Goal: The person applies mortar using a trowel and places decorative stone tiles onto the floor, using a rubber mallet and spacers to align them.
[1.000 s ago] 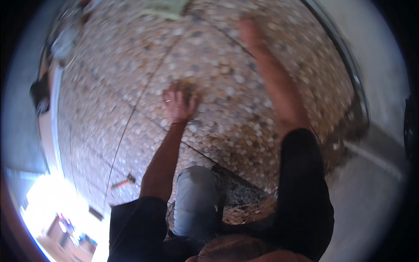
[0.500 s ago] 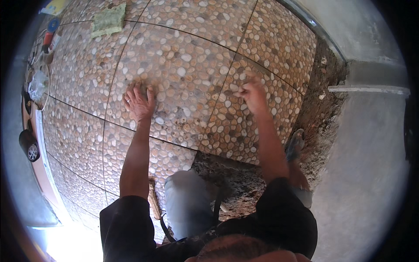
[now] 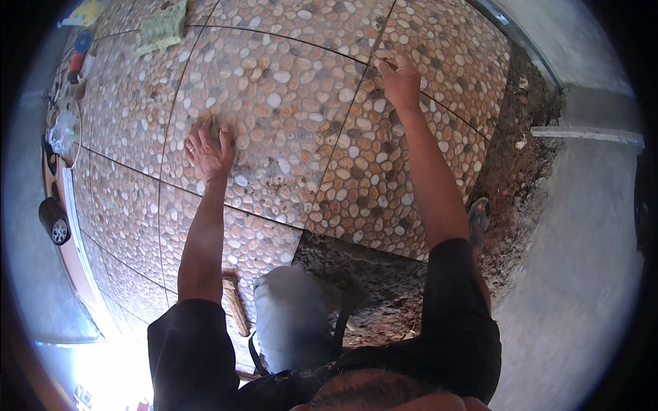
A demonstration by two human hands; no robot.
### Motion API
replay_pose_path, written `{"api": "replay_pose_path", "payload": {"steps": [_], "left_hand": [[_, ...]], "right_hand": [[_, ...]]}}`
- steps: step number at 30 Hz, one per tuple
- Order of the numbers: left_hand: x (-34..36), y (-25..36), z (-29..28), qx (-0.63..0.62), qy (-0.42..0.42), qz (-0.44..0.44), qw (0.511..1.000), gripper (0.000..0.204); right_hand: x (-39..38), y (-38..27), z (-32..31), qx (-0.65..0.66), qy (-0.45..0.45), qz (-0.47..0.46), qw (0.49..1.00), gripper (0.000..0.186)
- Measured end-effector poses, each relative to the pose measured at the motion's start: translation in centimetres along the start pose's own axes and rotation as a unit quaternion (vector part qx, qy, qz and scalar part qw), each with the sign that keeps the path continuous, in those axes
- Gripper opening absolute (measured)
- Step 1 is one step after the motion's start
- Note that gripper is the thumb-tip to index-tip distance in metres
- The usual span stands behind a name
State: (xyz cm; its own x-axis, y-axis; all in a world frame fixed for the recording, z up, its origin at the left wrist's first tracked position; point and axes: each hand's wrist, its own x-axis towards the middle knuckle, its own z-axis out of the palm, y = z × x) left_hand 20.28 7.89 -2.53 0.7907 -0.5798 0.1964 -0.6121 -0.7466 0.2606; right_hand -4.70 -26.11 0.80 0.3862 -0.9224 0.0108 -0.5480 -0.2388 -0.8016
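Pebble-patterned floor tile [image 3: 274, 116] lies right ahead of us, and our left hand [image 3: 208, 152] is down on its left side, fingers spread. Over to our right hand [image 3: 400, 81], near the far right corner: fingers curled in, and we can't tell whether they pinch anything. That's the hand nearer the dark joint [image 3: 338, 140], slanting from beside those fingertips back toward our knee [image 3: 284, 294], with the narrower tile [image 3: 373, 185] on its right.
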Motion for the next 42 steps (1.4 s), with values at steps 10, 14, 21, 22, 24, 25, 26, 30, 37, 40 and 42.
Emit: {"api": "replay_pose_path", "payload": {"steps": [10,14,21,22,24,25,26,30,37,40,42], "left_hand": [[0.0,0.1,-0.3,0.003,-0.01,-0.008,1.0,0.055],[0.0,0.3,-0.3,0.021,-0.027,-0.027,0.999,0.055],[0.0,0.3,-0.3,0.005,0.0,-0.007,1.0,0.053],[0.1,0.3,-0.3,0.006,0.005,-0.005,1.0,0.053],[0.1,0.3,-0.2,0.019,0.005,-0.005,1.0,0.053],[0.1,0.3,-0.2,0.033,-0.011,-0.013,0.999,0.052],[0.1,0.3,-0.2,0.026,-0.002,-0.005,1.0,0.053],[0.1,0.3,-0.5,0.011,-0.009,-0.003,1.0,0.053],[0.1,0.3,-0.4,0.018,-0.023,-0.016,0.999,0.053],[0.1,0.1,-0.2,0.012,-0.007,-0.003,1.0,0.054],[0.2,0.0,-0.1,0.009,0.007,0.018,1.0,0.054]], "right_hand": [[-1.5,-0.5,0.7,-0.006,-0.051,-0.051,0.997,0.027],[-1.6,-0.8,1.1,-0.092,-0.04,-0.113,0.989,0.024],[-1.3,-0.1,0.7,-0.146,-0.01,-0.071,0.987,0.026],[-1.0,0.3,0.5,-0.136,0.001,-0.06,0.989,0.027],[-0.1,1.4,0.0,-0.102,0.063,-0.029,0.992,0.027],[0.2,1.8,-0.1,-0.09,0.124,-0.027,0.988,0.027],[0.5,2.2,-0.2,-0.088,0.082,-0.025,0.992,0.027],[1.0,2.6,-0.4,-0.09,0.048,-0.031,0.994,0.028],[-0.1,0.9,-1.2,-0.224,-0.007,-0.105,0.969,0.031],[-0.5,0.8,-1.3,-0.267,-0.084,-0.128,0.951,0.025],[-0.5,1.0,-1.1,-0.227,-0.038,-0.176,0.957,0.02]]}}
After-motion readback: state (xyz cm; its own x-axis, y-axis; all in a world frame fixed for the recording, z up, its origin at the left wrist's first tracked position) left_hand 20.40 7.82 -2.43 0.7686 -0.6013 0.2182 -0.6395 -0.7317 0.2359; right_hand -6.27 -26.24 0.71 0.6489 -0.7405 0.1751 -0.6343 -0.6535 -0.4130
